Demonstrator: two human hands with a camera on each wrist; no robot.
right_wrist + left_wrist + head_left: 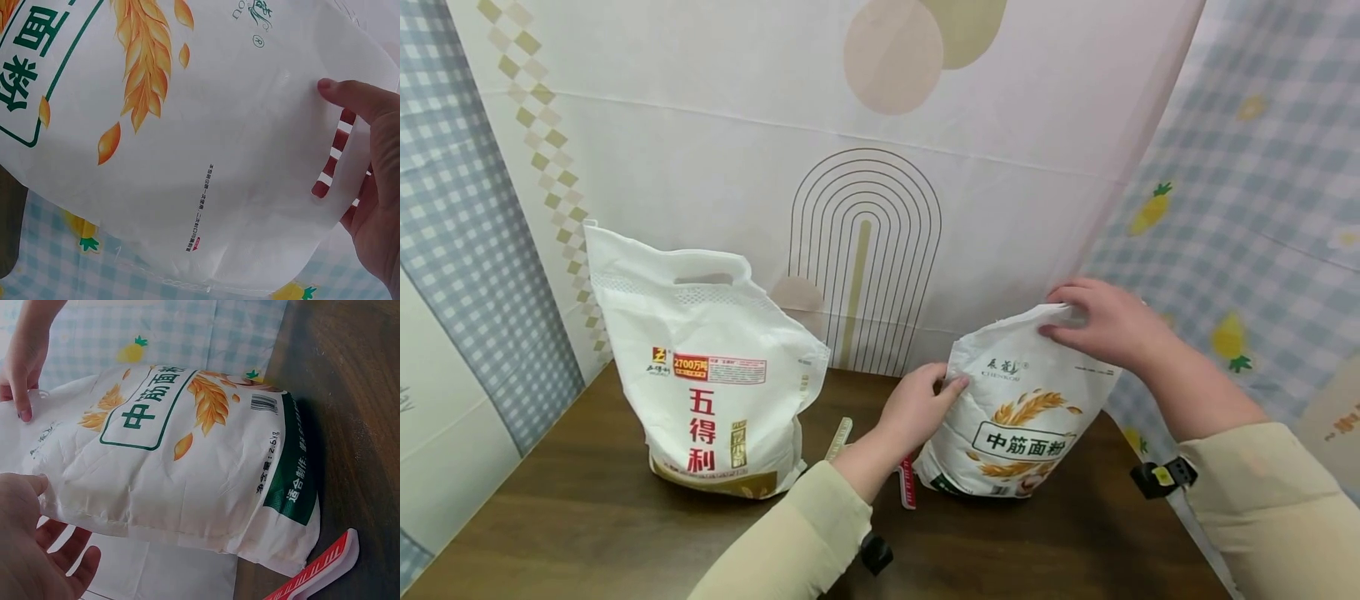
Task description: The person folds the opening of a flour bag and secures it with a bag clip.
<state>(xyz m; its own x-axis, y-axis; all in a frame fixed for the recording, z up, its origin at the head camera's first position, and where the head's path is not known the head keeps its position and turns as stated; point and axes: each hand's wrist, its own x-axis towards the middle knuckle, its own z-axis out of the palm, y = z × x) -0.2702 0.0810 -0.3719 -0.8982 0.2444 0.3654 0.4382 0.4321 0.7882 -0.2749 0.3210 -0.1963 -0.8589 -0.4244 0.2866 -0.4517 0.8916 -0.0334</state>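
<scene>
A small white flour bag (1022, 417) printed with wheat ears and green lettering stands tilted on the dark wooden table (587, 517). My left hand (943, 387) holds its upper left edge, thumb on the front and fingers behind. My right hand (1063, 321) grips the top of the bag. In the right wrist view my right hand (356, 137) has its thumb on the flour bag (187, 125), and the fingers show through the handle slots. In the left wrist view my left hand (44, 512) is at the edge of the flour bag (187, 456).
A larger white flour bag (715, 392) with red characters stands upright at the left. A red clip (907, 483) and a beige clip (840, 437) lie on the table between the bags. Patterned cloth (865, 167) hangs close behind.
</scene>
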